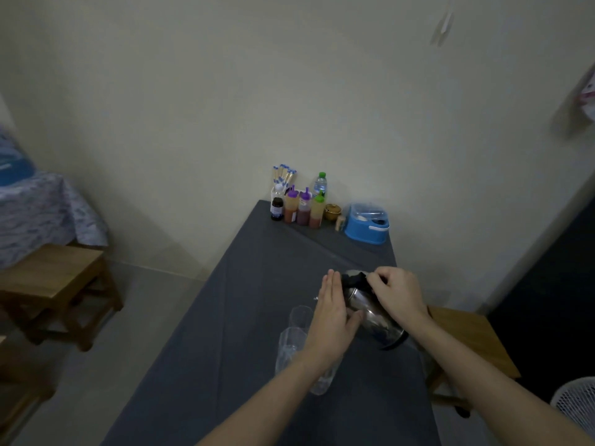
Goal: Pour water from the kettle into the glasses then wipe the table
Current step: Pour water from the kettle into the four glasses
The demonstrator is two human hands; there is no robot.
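A steel kettle [370, 312] with a black lid and base is tilted to the left above the grey-blue table [244, 317]. My right hand [397, 292] is closed around its black handle at the top. My left hand [333, 317] lies flat against the kettle's left side, fingers straight. Three clear glasses stand by the kettle: one [300, 317] just left of my left hand, one [291, 349] nearer and partly under my left wrist, one [323, 379] below my forearm, mostly hidden. I cannot make out a stream of water.
At the table's far end stand sauce bottles [299, 209], a water bottle [319, 185], chopsticks in a holder [283, 178], a small jar [332, 211] and a blue lidded box [367, 223]. Wooden stools stand left [51, 278] and right [473, 342]. A white fan [576, 403] is at lower right.
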